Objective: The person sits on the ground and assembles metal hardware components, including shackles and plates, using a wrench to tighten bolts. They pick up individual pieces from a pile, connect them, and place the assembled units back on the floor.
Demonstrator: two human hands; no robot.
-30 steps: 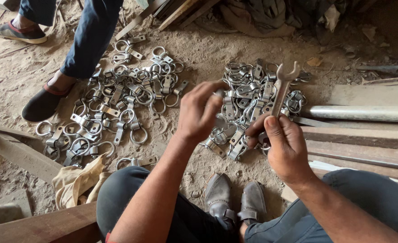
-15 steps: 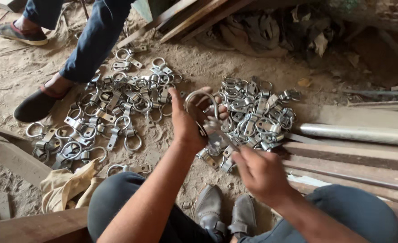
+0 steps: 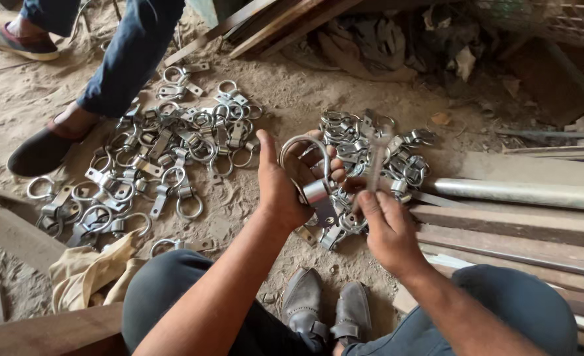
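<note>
The left hand [image 3: 285, 188] is clamped on a ring clamp [image 3: 310, 173], held up over the ground. Just beside it, the right hand [image 3: 384, 224] pinches a blurred metal strip [image 3: 375, 161] above the nearer pile [image 3: 384, 158].

A single view is given, taken from a camera worn on the head and aimed steeply down and forward over the person's own knees. The left hand [image 3: 285, 188] and right hand [image 3: 384, 227] are seen at close range near the middle of the frame. The sandy floor [image 3: 305, 92] fills the upper half, reaching another person's leg [image 3: 123, 62] at top left.
</note>
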